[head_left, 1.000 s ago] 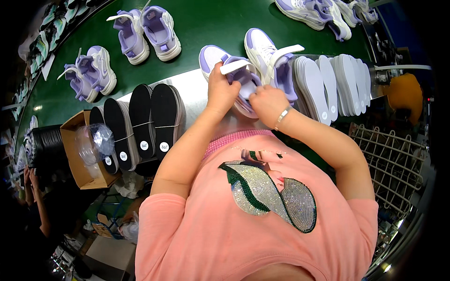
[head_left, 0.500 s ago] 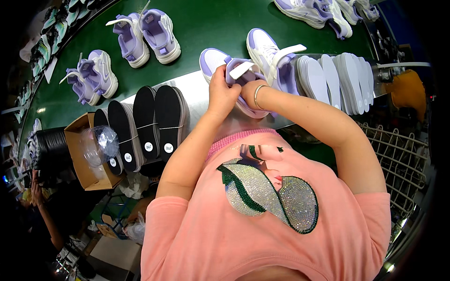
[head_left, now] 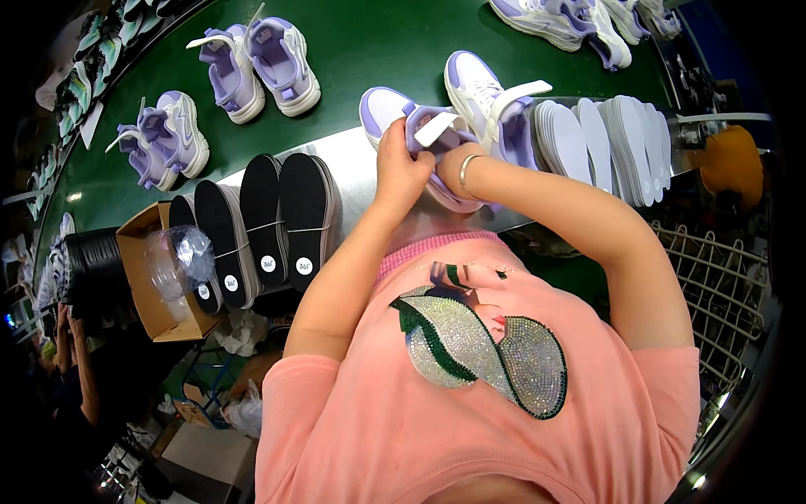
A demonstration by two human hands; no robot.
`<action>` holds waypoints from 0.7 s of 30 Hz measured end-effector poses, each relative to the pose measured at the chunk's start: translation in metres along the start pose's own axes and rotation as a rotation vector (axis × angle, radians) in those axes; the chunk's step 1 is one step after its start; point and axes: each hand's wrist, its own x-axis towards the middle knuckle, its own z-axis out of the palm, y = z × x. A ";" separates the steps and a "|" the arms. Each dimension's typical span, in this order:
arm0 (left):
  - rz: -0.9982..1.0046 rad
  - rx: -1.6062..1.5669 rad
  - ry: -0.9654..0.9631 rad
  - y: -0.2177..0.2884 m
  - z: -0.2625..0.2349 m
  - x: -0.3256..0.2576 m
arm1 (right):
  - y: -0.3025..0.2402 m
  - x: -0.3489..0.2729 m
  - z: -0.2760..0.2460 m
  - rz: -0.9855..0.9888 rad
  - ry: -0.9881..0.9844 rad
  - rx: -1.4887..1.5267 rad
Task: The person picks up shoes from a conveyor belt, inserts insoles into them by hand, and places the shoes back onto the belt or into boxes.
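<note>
Now your right hand (head_left: 449,164) has pushed deeper into the lilac and white shoe (head_left: 420,139) than a second ago, so only the wrist and bangle show; whether its fingers are closed inside, you cannot tell. Your left hand (head_left: 401,168) has its fingers clamped on the shoe's collar, steadying it at the near edge of the steel surface (head_left: 348,168), so the work inside the shoe looks under way. Just right stands its partner shoe (head_left: 487,101), then a row of white insoles (head_left: 604,139). To the left lie banded black insoles (head_left: 277,214), each with a small round white sticker, and a brown cardboard box (head_left: 151,290) holding crumpled clear plastic.
</note>
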 end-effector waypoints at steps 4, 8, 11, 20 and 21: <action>-0.047 0.009 0.004 0.000 0.001 -0.003 | 0.007 -0.024 0.017 -0.087 -0.037 0.103; -0.037 -0.036 -0.013 -0.002 0.006 -0.001 | 0.015 -0.015 0.052 -0.060 0.044 0.020; -0.082 -0.025 -0.048 0.003 0.005 0.000 | 0.017 -0.014 0.051 -0.050 0.031 -0.015; -0.020 -0.210 0.077 -0.014 0.001 -0.034 | 0.048 -0.063 0.023 -0.178 0.817 0.548; -0.023 -0.190 0.074 -0.012 0.002 -0.036 | 0.050 -0.065 0.025 -0.237 0.845 0.561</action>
